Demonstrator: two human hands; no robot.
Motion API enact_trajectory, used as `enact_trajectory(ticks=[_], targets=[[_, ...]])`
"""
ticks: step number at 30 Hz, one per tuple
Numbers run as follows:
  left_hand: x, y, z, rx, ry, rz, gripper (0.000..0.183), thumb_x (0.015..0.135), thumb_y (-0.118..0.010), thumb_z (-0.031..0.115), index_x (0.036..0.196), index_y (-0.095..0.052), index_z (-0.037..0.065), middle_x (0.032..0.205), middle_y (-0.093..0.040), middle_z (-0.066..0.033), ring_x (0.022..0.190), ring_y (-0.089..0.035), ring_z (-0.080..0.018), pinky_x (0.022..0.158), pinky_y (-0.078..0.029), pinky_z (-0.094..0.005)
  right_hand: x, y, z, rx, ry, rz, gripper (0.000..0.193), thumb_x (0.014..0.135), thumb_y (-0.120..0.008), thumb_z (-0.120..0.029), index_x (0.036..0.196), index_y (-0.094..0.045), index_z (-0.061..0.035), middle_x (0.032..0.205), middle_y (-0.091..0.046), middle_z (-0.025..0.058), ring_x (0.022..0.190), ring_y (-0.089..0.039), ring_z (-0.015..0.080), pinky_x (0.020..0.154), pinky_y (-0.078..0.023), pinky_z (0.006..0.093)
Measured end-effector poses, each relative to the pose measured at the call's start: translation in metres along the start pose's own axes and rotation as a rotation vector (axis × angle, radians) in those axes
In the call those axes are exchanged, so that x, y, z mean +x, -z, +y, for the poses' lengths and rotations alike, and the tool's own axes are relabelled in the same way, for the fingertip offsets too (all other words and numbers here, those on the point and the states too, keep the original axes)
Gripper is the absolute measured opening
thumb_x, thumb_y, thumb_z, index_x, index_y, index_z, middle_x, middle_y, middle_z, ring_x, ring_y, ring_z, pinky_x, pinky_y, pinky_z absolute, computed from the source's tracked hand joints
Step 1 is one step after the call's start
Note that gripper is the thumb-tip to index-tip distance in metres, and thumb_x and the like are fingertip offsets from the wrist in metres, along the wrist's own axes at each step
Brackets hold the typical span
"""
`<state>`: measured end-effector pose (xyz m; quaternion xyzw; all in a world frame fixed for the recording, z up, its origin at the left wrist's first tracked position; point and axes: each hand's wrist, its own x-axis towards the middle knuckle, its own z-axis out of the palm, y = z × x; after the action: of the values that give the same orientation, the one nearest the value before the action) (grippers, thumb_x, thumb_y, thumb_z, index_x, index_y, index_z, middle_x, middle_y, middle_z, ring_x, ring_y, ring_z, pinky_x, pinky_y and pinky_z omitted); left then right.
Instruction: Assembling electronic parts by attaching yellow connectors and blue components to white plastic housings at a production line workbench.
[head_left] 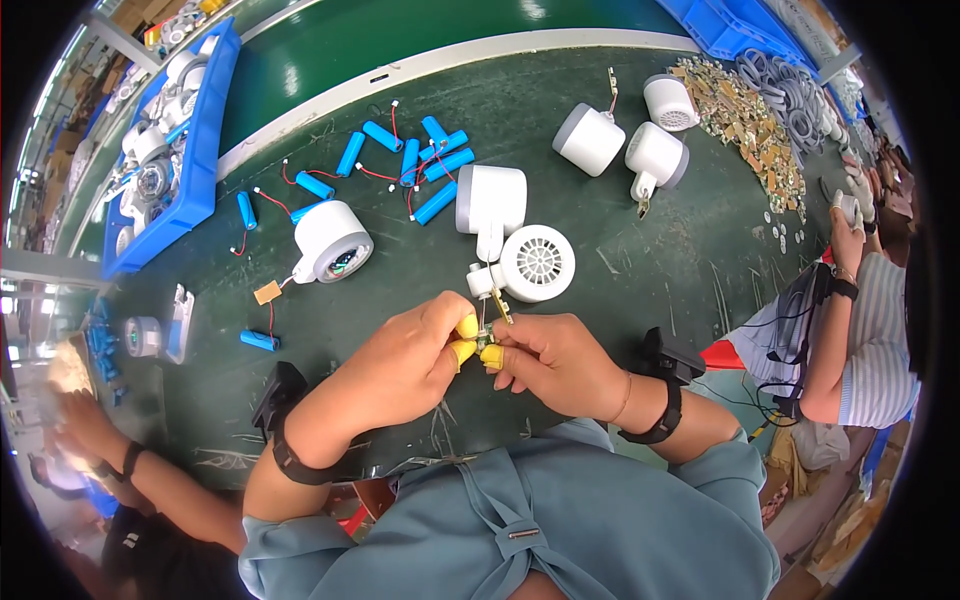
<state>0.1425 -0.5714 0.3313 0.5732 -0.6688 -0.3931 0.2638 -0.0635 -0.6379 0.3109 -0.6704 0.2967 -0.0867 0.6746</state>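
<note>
Board, small and green (485, 339), sits between the hands, left hand (430, 345) and right hand (552, 358) both pinched narrow on it, yellow covers (491, 356) on the fingertips. White grille housing (538, 263) is just beyond the hands, another white housing (492, 198) behind it. Blue wired cells (436, 203) lie scattered beyond the left hand; tan board pile (745, 125) well past the right.

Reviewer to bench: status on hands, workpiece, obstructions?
Left hand, right hand: yellow-tipped, both grips pinched. Small green circuit board between them, partly hidden. White round grille-faced housing just beyond; no obstruction visible.
</note>
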Motion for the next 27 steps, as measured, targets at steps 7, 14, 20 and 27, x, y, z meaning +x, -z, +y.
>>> enact_trajectory(ticks=[7,14,20,27], targets=[[0.000,-0.019,-0.005,-0.175,0.182,0.223,0.020,0.086,-0.058,-0.006,0.104,-0.054,0.000,0.079,-0.064,-0.0050,0.068,-0.063,-0.0121,0.062,-0.050,-0.0259,0.000,-0.013,0.002,-0.067,0.097,0.239,0.006,0.093,-0.050,0.001,0.096,-0.055,0.0028,0.076,-0.066,0.0138,0.061,-0.068,0.0221,0.054,-0.052,0.0333],[-0.003,-0.029,-0.005,-0.250,0.139,0.301,0.012,0.088,-0.057,-0.008,0.097,-0.066,-0.009,0.108,-0.064,-0.0110,0.075,-0.066,-0.0125,0.068,-0.054,-0.0247,0.000,-0.015,0.003,-0.158,0.100,0.273,0.006,0.096,-0.050,0.000,0.100,-0.052,0.0029,0.080,-0.068,0.0099,0.062,-0.068,0.0140,0.053,-0.053,0.0258],[-0.012,-0.031,0.006,-0.485,0.166,0.231,0.024,0.089,-0.056,-0.009,0.113,-0.062,-0.009,0.125,-0.056,-0.0133,0.096,-0.065,-0.0158,0.082,-0.052,-0.0261,0.000,-0.017,0.009,-0.244,0.197,0.324,0.003,0.094,-0.052,0.001,0.097,-0.052,0.0023,0.075,-0.066,0.0117,0.060,-0.069,0.0184,0.052,-0.052,0.0297],[-0.020,-0.045,0.006,-0.522,0.136,0.264,0.036,0.088,-0.055,-0.012,0.123,-0.060,-0.007,0.128,-0.054,-0.0129,0.102,-0.059,-0.0157,0.087,-0.049,-0.0269,0.003,-0.022,0.015,-0.451,0.286,0.388,0.003,0.093,-0.054,0.001,0.095,-0.053,0.0017,0.072,-0.065,0.0140,0.060,-0.068,0.0239,0.053,-0.053,0.0341]])
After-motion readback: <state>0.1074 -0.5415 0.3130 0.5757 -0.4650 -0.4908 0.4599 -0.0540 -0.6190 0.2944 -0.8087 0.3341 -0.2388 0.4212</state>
